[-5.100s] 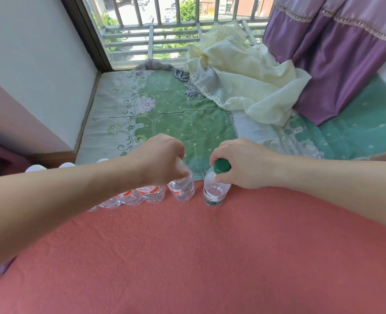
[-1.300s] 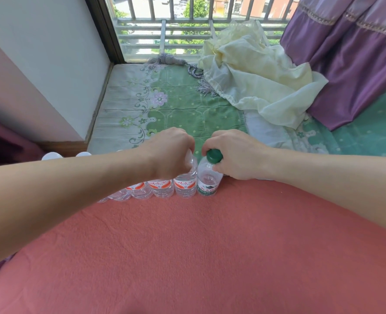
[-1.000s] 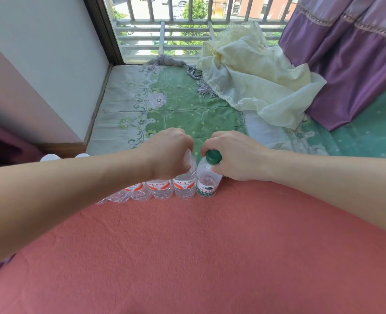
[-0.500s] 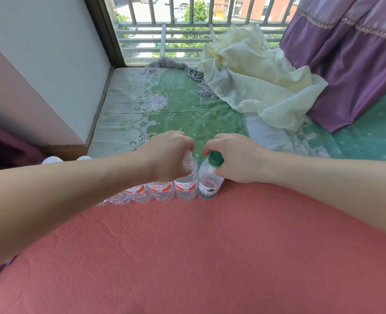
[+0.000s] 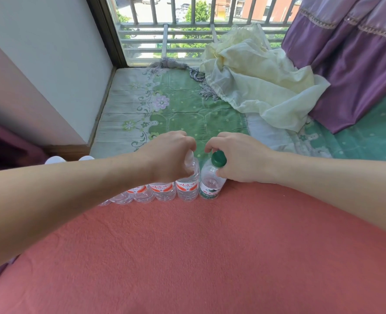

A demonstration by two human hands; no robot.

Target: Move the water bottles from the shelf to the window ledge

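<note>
Placement: our left hand (image 5: 171, 159) grips the red-label bottle (image 5: 187, 189), right hand (image 5: 239, 159) the green-capped bottle (image 5: 210, 189); next, we likely release both.

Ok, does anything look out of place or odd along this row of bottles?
Only the green-capped bottle at the row's right end, held by the right hand: its label is green, unlike the orange-labelled bottles beside it. Nothing looks spilled.

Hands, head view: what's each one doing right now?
Left hand: grips the top of the orange-label bottle.
Right hand: grips the neck of the green-cap bottle.
</note>
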